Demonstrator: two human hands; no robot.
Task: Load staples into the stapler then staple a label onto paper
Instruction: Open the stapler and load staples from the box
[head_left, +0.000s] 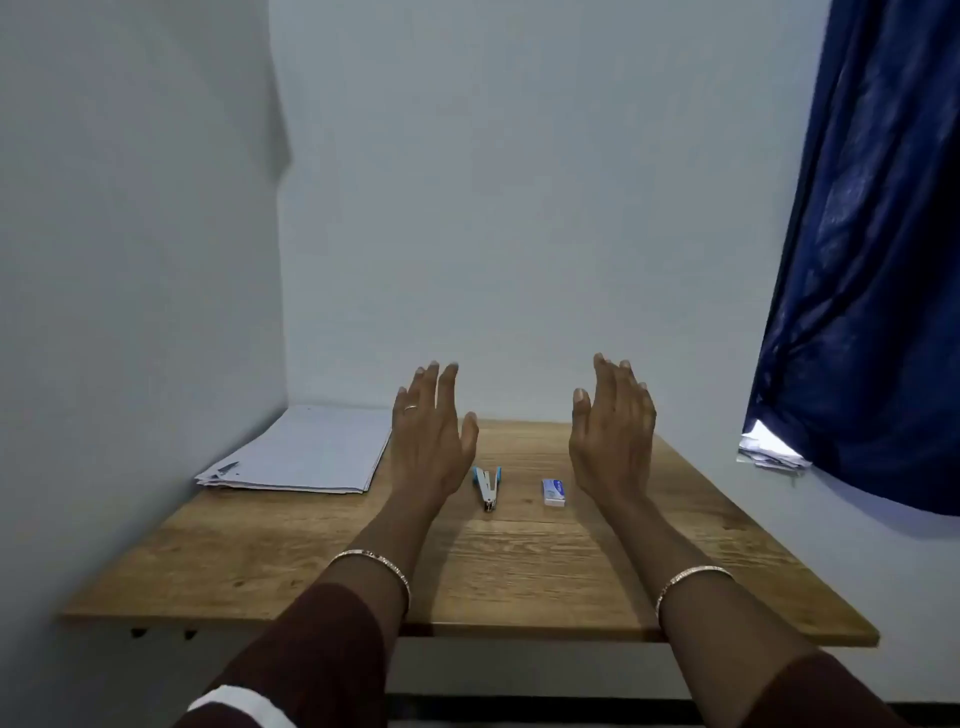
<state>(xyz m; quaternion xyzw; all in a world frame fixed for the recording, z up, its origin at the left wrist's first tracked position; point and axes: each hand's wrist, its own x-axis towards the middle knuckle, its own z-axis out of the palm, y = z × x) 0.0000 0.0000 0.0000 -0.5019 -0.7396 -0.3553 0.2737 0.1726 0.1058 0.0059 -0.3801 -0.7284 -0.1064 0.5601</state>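
Both hands, left (434, 436) & right (613, 431), hover wide w/ fingers straight, holding nothing, apparently a ready pose. Between them on the wooden worktop (519, 571) lie the blue-and-white metal stapler (487, 487) and small white-blue staple box (554, 492), untouched. White paper stack (306, 454) parked at far left, prob. keeping the middle free for loading.

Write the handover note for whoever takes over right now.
Left hand: open, raised above the table, holding nothing.
Right hand: open, raised, holding nothing.
The stapler lies between the hands, the staple box just right of it, and the paper stack at the far left.
Done: nothing visible.
Left: load staples, staple label to paper. No label can be made out.
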